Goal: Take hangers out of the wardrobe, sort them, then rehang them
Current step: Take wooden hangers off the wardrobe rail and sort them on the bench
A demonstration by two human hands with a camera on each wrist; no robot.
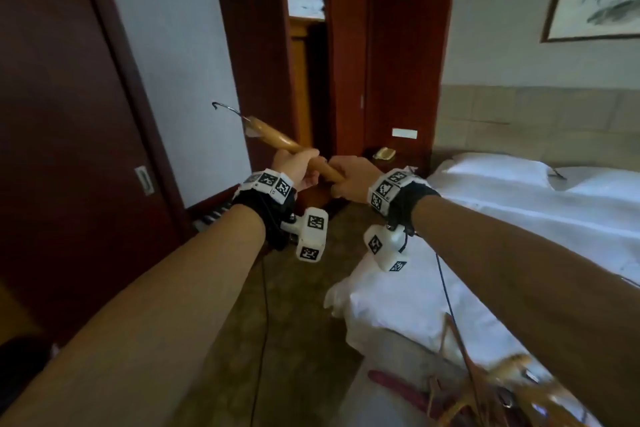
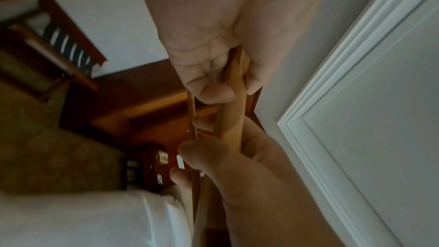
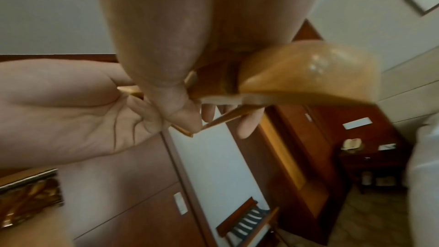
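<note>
I hold one wooden hanger in the air in front of the open wardrobe, its metal hook pointing up and left. My left hand grips the wooden arm, and my right hand grips it just behind, the two fists almost touching. In the left wrist view the left hand wraps the hanger and its thin bar, with the right hand below. The right wrist view has the right hand round the hanger's broad end. More wooden hangers lie piled on the bed.
A white bed fills the right side. Beside it stands a dark nightstand with a telephone. A dark sliding door is on the left, and a luggage rack stands by the wall. Carpeted floor runs between bed and door.
</note>
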